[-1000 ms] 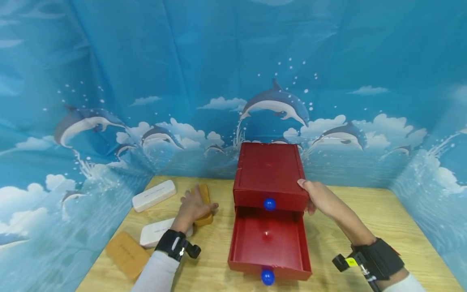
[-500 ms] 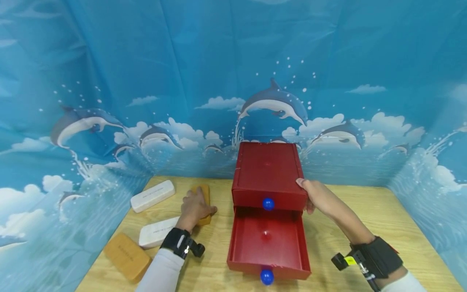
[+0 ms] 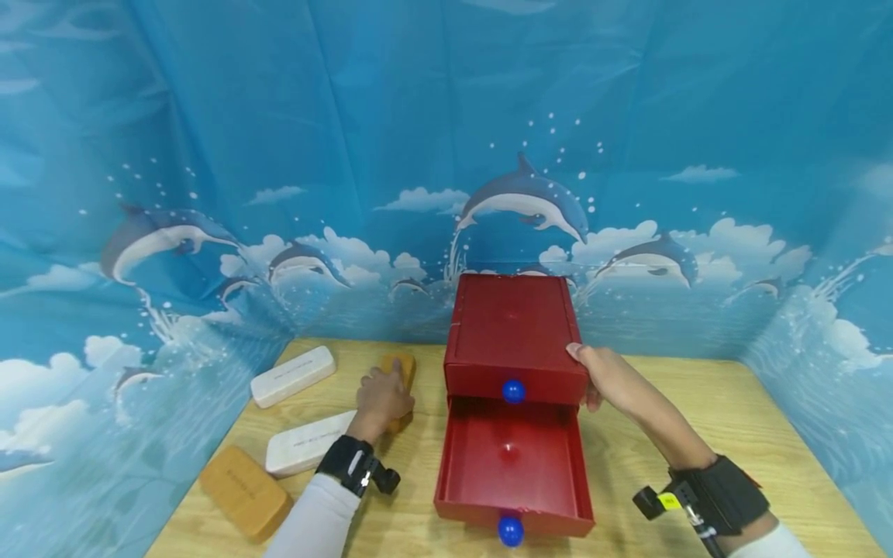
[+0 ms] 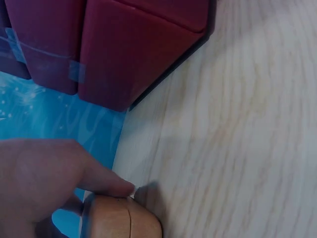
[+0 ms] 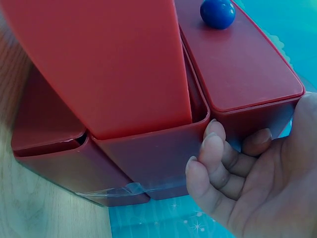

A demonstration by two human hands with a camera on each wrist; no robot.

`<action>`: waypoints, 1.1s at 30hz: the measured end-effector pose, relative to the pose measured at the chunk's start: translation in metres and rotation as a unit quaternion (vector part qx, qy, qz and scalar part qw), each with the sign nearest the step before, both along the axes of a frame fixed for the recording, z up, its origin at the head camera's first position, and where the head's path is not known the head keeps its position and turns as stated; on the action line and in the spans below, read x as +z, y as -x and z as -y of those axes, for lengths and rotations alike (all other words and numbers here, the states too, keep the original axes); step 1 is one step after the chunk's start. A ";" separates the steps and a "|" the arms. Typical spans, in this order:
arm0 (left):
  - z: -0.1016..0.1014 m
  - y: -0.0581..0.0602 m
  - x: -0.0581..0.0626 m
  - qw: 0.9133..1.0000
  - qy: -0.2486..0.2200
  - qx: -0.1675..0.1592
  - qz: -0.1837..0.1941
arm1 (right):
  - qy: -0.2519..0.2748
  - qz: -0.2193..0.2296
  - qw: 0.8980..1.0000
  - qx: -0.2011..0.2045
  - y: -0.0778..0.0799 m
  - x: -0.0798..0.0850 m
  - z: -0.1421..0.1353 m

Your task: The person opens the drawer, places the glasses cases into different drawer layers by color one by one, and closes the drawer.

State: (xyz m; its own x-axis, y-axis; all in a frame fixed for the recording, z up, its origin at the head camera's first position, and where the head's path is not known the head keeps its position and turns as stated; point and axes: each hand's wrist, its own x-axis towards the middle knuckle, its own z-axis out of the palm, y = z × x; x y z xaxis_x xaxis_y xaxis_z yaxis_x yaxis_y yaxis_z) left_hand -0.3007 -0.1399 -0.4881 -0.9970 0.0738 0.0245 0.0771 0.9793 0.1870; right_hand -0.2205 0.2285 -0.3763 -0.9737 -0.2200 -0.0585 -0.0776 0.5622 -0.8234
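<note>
orange case [image 4: 121, 218] lies under the left hand [image 3: 384, 397], whose fingers appear to pinch it where a second ago they spread over it; it has shifted toward the red drawers [image 3: 512, 341], suggesting a firmer hold. the right hand [image 3: 605, 375] grips the drawers' corner, fingers curled.

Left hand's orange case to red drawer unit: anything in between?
Nothing, just bare wooden tabletop between the orange case at the left hand and the red drawer unit. The head view shows it.
</note>
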 end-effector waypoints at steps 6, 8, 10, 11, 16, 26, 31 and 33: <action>-0.001 -0.004 -0.006 1.000 0.001 -0.005 -0.021 | 0.004 -0.002 1.000 -0.008 0.001 -0.002 0.003; -0.001 -0.006 -0.007 1.000 -0.005 -0.008 -0.026 | 0.004 -0.002 1.000 -0.008 0.001 -0.002 0.004; 0.000 -0.009 -0.005 0.999 -0.011 -0.016 -0.036 | 0.006 -0.001 1.000 -0.008 0.001 -0.002 0.005; 0.000 -0.011 -0.003 0.999 -0.011 -0.023 -0.042 | 0.008 -0.001 1.000 -0.008 0.001 -0.002 0.005; -0.001 -0.017 0.013 0.995 -0.007 -0.059 -0.080 | 0.003 -0.008 1.000 -0.004 0.000 -0.002 0.003; 0.013 -0.044 0.037 0.975 -0.044 -0.123 -0.180 | 0.005 0.001 1.000 -0.012 0.000 -0.001 0.002; 0.020 -0.061 0.051 0.963 -0.065 -0.156 -0.209 | 0.005 0.004 1.000 -0.014 0.000 -0.001 0.001; 0.022 -0.067 0.057 0.960 -0.065 -0.164 -0.217 | 0.005 0.002 1.000 -0.014 0.000 -0.001 0.001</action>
